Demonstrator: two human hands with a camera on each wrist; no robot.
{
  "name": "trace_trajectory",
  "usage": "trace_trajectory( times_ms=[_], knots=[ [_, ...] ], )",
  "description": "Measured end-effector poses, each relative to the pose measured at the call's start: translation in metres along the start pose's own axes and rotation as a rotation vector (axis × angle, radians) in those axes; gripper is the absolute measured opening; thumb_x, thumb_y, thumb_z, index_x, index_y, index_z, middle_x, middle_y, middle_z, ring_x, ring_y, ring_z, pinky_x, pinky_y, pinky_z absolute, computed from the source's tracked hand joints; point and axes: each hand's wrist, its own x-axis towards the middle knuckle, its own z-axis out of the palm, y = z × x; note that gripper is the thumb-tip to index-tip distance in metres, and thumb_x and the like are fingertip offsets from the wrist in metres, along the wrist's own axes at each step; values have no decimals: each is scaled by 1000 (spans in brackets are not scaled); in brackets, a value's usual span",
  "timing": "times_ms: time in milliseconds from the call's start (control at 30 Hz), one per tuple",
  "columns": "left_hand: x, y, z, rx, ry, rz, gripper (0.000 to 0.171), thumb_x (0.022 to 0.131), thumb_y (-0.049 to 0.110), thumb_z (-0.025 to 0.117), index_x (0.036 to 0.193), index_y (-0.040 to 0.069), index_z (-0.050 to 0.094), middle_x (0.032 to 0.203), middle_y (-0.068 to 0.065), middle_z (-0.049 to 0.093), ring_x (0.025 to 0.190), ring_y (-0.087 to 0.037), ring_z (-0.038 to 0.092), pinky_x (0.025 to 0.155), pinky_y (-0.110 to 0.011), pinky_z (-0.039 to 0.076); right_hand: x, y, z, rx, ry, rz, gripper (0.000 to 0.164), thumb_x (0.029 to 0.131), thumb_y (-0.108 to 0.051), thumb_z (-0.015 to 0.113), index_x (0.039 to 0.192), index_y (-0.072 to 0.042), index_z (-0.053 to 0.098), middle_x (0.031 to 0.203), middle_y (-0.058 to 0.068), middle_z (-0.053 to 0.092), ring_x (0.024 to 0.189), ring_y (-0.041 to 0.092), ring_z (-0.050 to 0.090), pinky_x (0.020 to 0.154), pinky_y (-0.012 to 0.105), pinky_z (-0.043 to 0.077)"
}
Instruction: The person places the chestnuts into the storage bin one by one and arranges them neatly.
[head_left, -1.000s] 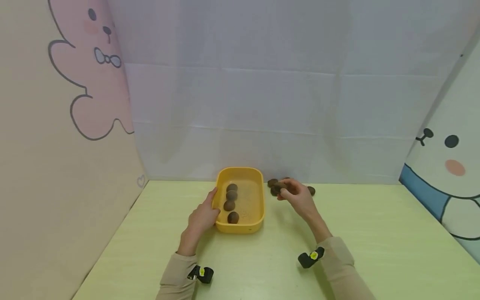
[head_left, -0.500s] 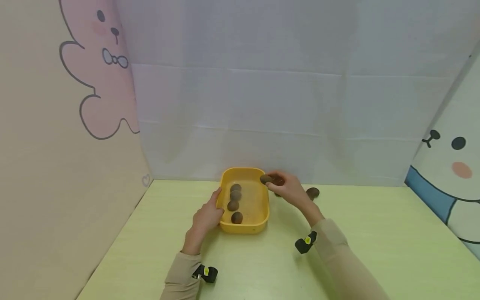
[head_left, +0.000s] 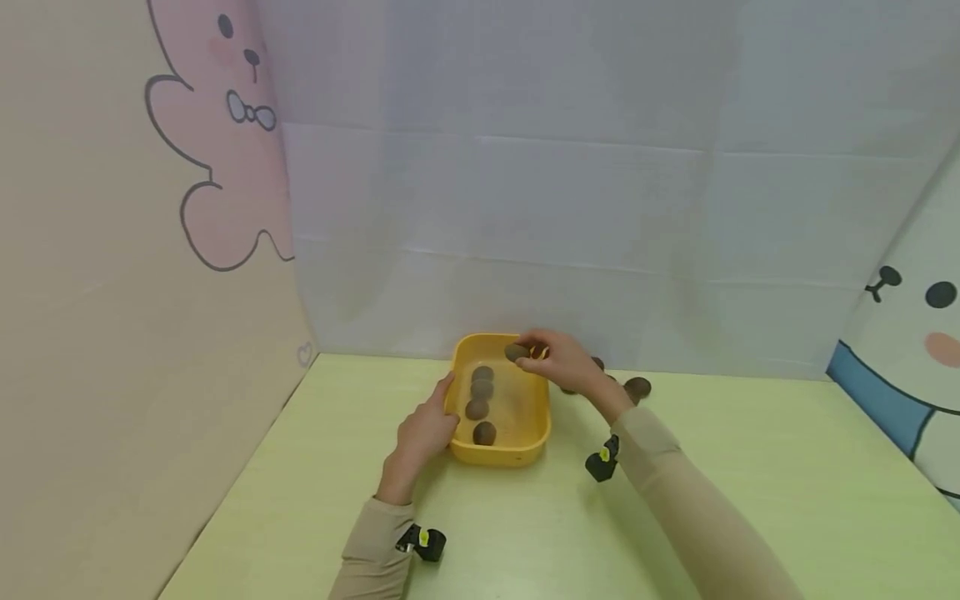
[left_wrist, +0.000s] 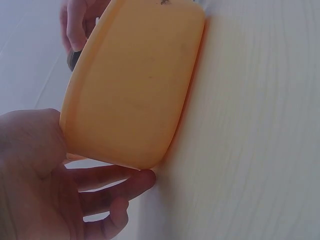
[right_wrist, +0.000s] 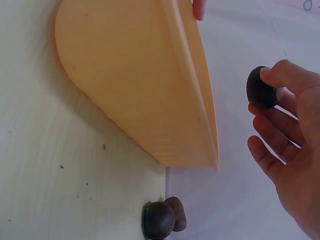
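My left hand grips the left side of a yellow plastic tub, its fingers against the wall in the left wrist view. Inside the tub, several dark brown chestnuts form a row along the left side. Over the tub's far right corner, my right hand pinches another chestnut between thumb and fingers. That chestnut is dark and smooth, with a paler patch at one end, and hangs above the rim level in the right wrist view.
More chestnuts lie on the pale yellow table to the right of the tub, partly hidden behind my right hand and wrist. A white sheet hangs close behind the tub. Printed cartoon panels stand at both sides.
My right hand has carried a chestnut from the pile leftward to over the tub. My left hand keeps its grip on the tub. The whole head view has shifted slightly.
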Motion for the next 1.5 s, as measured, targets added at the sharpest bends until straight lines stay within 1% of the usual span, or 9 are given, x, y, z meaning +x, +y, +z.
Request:
trace_trajectory(
  times_ms=[200, 500, 733, 867, 1033, 1233, 1300, 1400, 1500],
  knots=[
    [0, 2, 0, 1, 10, 5, 69, 92, 19, 52, 156, 29, 30, 78, -11, 61, 54, -20, 45, 50, -32, 34, 20, -4, -1, -72, -85, -29, 34, 90, -22, 70, 120, -8, 68, 110, 8, 68, 95, 22, 60, 84, 39, 50],
    [2, 4, 6, 2, 6, 12, 69, 91, 18, 52, 156, 30, 31, 81, -12, 63, 54, -19, 45, 50, -32, 34, 37, 10, 6, -211, -236, -64, 28, 86, -13, 73, 112, -3, 72, 106, 8, 71, 96, 24, 63, 90, 41, 52],
    [0, 5, 4, 3, 6, 8, 70, 91, 17, 51, 156, 30, 30, 73, -10, 58, 52, -19, 43, 49, -31, 32, 46, 6, 12, -329, -316, -60, 28, 84, -11, 74, 112, -9, 74, 109, 5, 72, 99, 24, 59, 93, 41, 48],
    [-2, 4, 2, -1, 12, 9, 69, 91, 18, 51, 156, 29, 31, 83, -13, 63, 54, -20, 44, 50, -32, 33, 51, 4, 19, -417, -354, -55, 29, 83, -13, 77, 111, -13, 75, 107, 0, 73, 97, 22, 54, 91, 39, 44],
    [-2, 2, 1, 4, 18, -3, 69, 91, 19, 51, 156, 30, 30, 96, -15, 67, 56, -21, 46, 51, -33, 34, 54, 4, 26, -443, -384, -49, 28, 82, -12, 78, 110, -13, 75, 105, 0, 72, 96, 21, 54, 92, 39, 43],
    [-5, 2, 0, 4, 10, -3, 70, 91, 18, 51, 156, 30, 30, 81, -12, 63, 54, -19, 43, 50, -32, 33, 53, 5, 35, -438, -393, 21, 22, 85, -10, 74, 106, -16, 75, 103, -1, 70, 99, 21, 53, 96, 41, 43],
    [-6, 3, 0, 5, 5, 0, 70, 91, 18, 51, 156, 30, 30, 80, -12, 63, 54, -20, 43, 50, -32, 33, 51, 5, 38, -453, -397, 24, 22, 86, -11, 72, 107, -17, 75, 104, -2, 71, 99, 21, 54, 97, 42, 43],
    [-7, 2, 0, 5, 0, -1, 70, 91, 18, 51, 156, 29, 30, 90, -14, 66, 55, -21, 45, 51, -33, 33, 50, 5, 39, -459, -393, 9, 25, 87, -12, 72, 112, -16, 74, 110, -1, 71, 102, 22, 56, 98, 42, 43],
    [-7, 2, 0, 5, 4, 1, 69, 91, 19, 51, 156, 30, 31, 101, -16, 67, 57, -22, 47, 52, -33, 34, 48, 4, 33, -452, -371, -27, 28, 87, -15, 73, 115, -13, 73, 113, 3, 72, 102, 24, 57, 95, 41, 45]
  ],
)
